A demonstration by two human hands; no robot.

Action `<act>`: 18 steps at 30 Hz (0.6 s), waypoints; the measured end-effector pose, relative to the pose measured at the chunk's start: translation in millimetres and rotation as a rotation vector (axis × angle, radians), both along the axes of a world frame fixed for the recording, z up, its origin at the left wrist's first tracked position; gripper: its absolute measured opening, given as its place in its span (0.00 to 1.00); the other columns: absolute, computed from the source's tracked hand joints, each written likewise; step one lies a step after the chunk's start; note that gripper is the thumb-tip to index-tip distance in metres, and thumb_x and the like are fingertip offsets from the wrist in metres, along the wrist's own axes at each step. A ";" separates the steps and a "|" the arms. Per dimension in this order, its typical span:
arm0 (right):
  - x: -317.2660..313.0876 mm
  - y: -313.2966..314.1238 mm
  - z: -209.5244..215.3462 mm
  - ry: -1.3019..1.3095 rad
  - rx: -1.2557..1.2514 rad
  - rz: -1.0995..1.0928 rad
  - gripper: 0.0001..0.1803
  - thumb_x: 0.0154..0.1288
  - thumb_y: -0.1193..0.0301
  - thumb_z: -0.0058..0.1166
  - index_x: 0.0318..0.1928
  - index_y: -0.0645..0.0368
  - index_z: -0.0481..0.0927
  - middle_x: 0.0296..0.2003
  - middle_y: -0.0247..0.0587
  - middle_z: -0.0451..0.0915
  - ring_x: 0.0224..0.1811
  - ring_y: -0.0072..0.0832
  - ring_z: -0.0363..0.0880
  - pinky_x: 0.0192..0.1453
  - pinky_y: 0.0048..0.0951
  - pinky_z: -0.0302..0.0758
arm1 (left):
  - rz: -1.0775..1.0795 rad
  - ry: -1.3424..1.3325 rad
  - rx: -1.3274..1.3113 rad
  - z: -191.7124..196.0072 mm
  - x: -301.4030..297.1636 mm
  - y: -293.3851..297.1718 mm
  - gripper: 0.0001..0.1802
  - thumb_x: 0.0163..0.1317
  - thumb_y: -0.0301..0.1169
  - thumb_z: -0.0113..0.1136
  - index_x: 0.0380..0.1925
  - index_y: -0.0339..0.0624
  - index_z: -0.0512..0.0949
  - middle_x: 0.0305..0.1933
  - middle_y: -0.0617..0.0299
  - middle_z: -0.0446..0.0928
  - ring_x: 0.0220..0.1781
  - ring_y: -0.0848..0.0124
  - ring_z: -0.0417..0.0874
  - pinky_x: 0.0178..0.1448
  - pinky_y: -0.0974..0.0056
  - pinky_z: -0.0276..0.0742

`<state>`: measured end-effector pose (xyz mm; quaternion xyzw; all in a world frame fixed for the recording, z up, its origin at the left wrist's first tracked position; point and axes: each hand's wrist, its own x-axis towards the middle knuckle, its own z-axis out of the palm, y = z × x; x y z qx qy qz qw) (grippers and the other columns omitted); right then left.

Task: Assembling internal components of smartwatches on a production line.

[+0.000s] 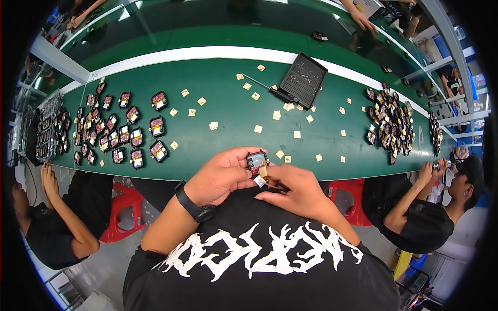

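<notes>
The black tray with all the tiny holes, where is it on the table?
In the head view, the black tray lies on the green table, far side and right of centre, beside the white stripe, with small tan squares scattered near it.

Green table (pixel 218 103): black tray (pixel 303 80), scattered tan squares (pixel 258 128), module rows (pixel 119 129) left, pile (pixel 391 122) right.

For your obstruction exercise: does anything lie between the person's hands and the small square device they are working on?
Nothing visible does. The left hand already grips the small square device, and the right hand touches the tab at its lower edge.
</notes>
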<state>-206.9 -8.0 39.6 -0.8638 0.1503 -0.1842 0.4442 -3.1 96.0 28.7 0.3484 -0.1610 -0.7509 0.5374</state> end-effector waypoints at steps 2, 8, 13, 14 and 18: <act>1.5 -1.6 -3.1 -0.024 -0.029 0.003 0.23 0.57 0.70 0.75 0.53 0.58 0.82 0.30 0.37 0.79 0.29 0.33 0.80 0.34 0.31 0.78 | 0.004 -0.010 0.010 0.7 -1.0 -0.6 0.28 0.74 0.22 0.51 0.73 0.31 0.63 0.62 0.53 0.79 0.62 0.68 0.84 0.68 0.62 0.81; 6.6 -6.3 3.9 -0.006 0.025 -0.092 0.12 0.62 0.74 0.70 0.46 0.61 0.86 0.29 0.38 0.80 0.28 0.30 0.81 0.32 0.29 0.77 | -0.023 -0.120 -0.021 -12.6 -4.1 1.2 0.30 0.75 0.22 0.51 0.75 0.33 0.60 0.62 0.53 0.79 0.61 0.69 0.83 0.66 0.62 0.81; 13.0 -12.3 -3.4 -0.022 0.230 -0.228 0.07 0.65 0.75 0.67 0.42 0.64 0.87 0.25 0.34 0.77 0.26 0.18 0.76 0.28 0.25 0.70 | -0.032 -0.348 -0.067 -16.9 -6.0 2.5 0.27 0.76 0.23 0.52 0.73 0.32 0.61 0.56 0.56 0.79 0.50 0.72 0.83 0.49 0.67 0.82; 13.5 -13.9 -8.6 -0.013 0.320 -0.263 0.07 0.66 0.75 0.66 0.42 0.65 0.87 0.24 0.32 0.77 0.26 0.16 0.75 0.27 0.24 0.68 | -0.029 -0.347 -0.067 -13.8 -5.3 0.6 0.27 0.76 0.23 0.52 0.73 0.32 0.61 0.56 0.56 0.79 0.50 0.72 0.83 0.49 0.67 0.82; 21.1 -12.9 0.9 0.036 0.893 -0.317 0.06 0.72 0.76 0.62 0.43 0.67 0.84 0.29 0.27 0.81 0.26 0.08 0.71 0.26 0.16 0.64 | -0.032 -0.485 -0.052 -11.5 -6.2 -0.3 0.22 0.77 0.24 0.51 0.68 0.32 0.65 0.54 0.56 0.79 0.49 0.71 0.83 0.49 0.66 0.83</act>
